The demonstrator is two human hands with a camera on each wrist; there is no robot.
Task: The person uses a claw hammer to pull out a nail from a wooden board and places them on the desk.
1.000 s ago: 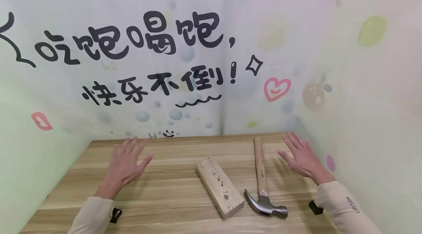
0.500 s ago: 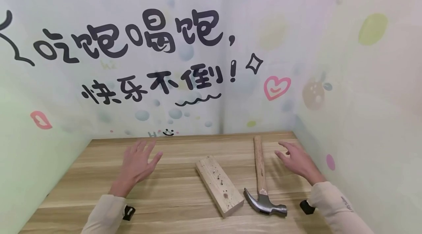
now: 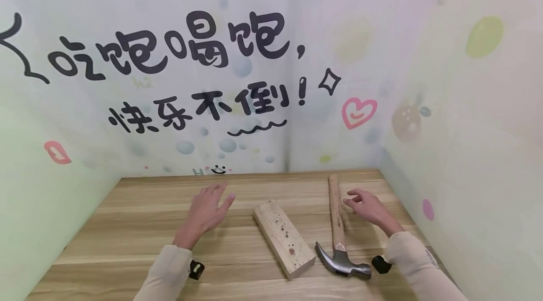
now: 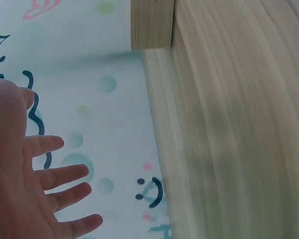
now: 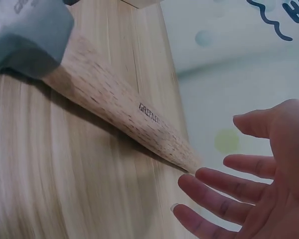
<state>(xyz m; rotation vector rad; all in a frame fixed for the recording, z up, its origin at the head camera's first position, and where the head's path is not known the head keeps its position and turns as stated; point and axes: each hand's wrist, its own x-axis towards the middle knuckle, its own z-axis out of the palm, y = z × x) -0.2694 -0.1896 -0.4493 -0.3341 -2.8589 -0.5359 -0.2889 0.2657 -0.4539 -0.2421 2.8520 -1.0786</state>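
A claw hammer (image 3: 338, 225) lies on the table, its steel head toward me and its wooden handle (image 5: 124, 109) pointing to the back wall. To its left lies a wooden block (image 3: 283, 239) with several small nails or holes along its top; which they are is too small to tell. My right hand (image 3: 368, 207) hovers just right of the hammer handle, fingers loosely bent and holding nothing. Left of the block, my left hand (image 3: 208, 209) is held above the table with fingers spread, also holding nothing. In the left wrist view the block's end (image 4: 152, 25) shows at the top.
The wood-grain table (image 3: 127, 225) meets a printed back wall (image 3: 254, 155) with black lettering. A pale side wall (image 3: 462, 159) bounds it on the right and another (image 3: 38, 202) on the left. Each wrist carries a black strap device (image 3: 196, 269).
Both hands have moved inward: the left to the right toward the block, the right to the left toward the hammer handle. The right fingers have bent from straight. Hammer and block stay put.
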